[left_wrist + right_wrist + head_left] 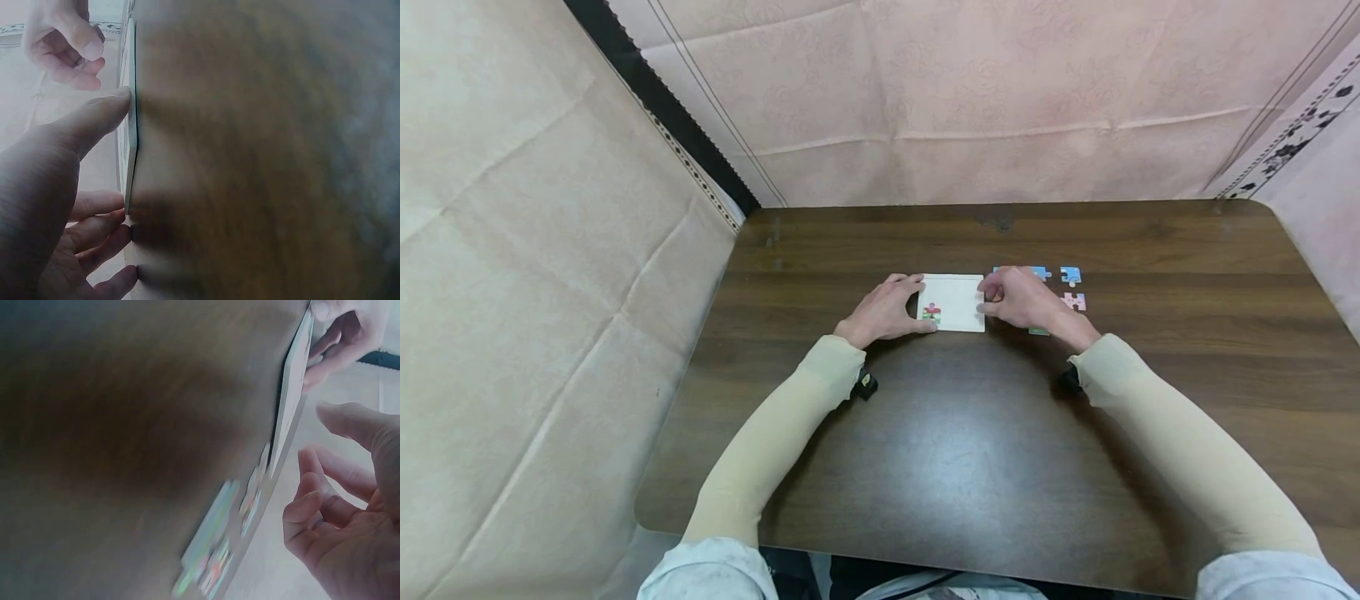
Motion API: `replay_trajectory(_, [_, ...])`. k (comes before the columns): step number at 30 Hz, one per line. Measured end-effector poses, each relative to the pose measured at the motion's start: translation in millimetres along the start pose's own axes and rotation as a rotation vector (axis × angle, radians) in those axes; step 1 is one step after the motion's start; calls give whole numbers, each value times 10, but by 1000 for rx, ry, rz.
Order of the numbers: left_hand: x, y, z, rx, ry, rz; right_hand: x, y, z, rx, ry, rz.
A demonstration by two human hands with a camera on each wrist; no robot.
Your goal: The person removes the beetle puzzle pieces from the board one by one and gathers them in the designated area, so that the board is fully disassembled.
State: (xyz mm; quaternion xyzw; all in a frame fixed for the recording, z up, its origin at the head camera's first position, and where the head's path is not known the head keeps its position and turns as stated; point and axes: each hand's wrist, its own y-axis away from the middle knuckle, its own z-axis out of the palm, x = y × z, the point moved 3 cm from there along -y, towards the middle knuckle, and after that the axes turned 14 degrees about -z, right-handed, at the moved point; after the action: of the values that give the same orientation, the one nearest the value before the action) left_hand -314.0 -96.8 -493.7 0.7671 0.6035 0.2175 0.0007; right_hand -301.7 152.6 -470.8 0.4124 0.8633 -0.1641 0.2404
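Note:
A flat white puzzle board (957, 302) lies on the table, with a red-flower puzzle piece (932, 312) in its near left corner. My left hand (887, 310) holds the board's left end, thumb on the near edge and fingers at the far corner; the left wrist view shows the thumb (103, 119) against the board. Over the board's right edge hovers my right hand (1026, 300), its fingers loosely bent. In the right wrist view nothing shows between its thumb (350, 422) and fingers. It partly hides some puzzle pieces.
Right of the board lie loose puzzle pieces, among them a blue one (1071, 276), a pink one (1074, 301) and a green one (1038, 332) partly under my right hand. The brown wooden table (955, 433) meets hanging cloth (1000, 125) behind and at the sides.

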Motion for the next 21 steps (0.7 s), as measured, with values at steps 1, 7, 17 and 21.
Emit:
replay_trajectory(1, [0,0,0,-3,0,-1,-21,-22,19,-10,-3,-4])
replay_trajectory(7, [0,0,-11,-5,10,1,-160,-173,114,-63,-18,-28])
replay_trajectory(17, [-3,0,-8,-4,20,5,-289,-412,316,-146,-17,-59])
replay_trajectory(21, [-7,-5,-2,-1,24,8,-316,-453,351,-186,-32,-54])
